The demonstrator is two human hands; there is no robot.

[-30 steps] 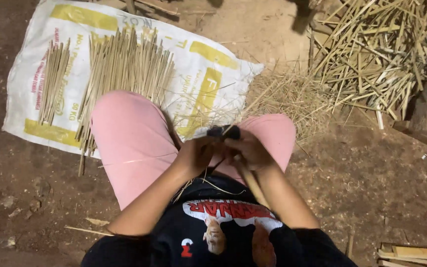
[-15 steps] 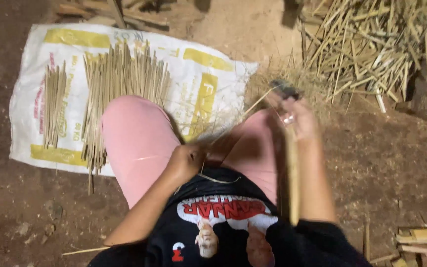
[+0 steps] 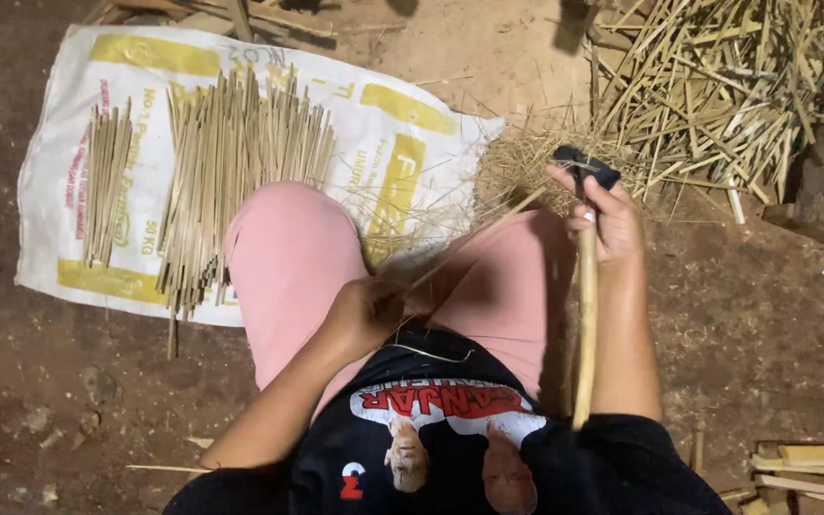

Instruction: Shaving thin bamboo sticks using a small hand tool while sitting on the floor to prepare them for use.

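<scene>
My left hand (image 3: 366, 310) sits low between my knees, its fingers curled shut on the near end of a thin bamboo sliver (image 3: 474, 246), which runs up and away across my right thigh toward my right hand (image 3: 607, 217). That hand's fingers are wrapped tight around a long wooden handle (image 3: 586, 324) with a dark blade head (image 3: 586, 165) at the top; the handle hangs down along my forearm. Whether the sliver's far end touches the blade I cannot tell.

To do this well, I judge I should keep the sliver taut and flat over my thigh, draw the edge away from my body in light, even strokes, and keep my left fingers well back from the blade.

Finished sticks (image 3: 231, 181) lie in rows on the white and yellow sack (image 3: 412, 143) ahead of my knees, a smaller bunch (image 3: 107, 181) to their left. Loose shavings (image 3: 517, 172) lie just beyond my right knee, and a heap of rough bamboo offcuts (image 3: 736, 86) crowds the dirt floor (image 3: 736, 315) to my right, close enough to snag a wide swing.
</scene>
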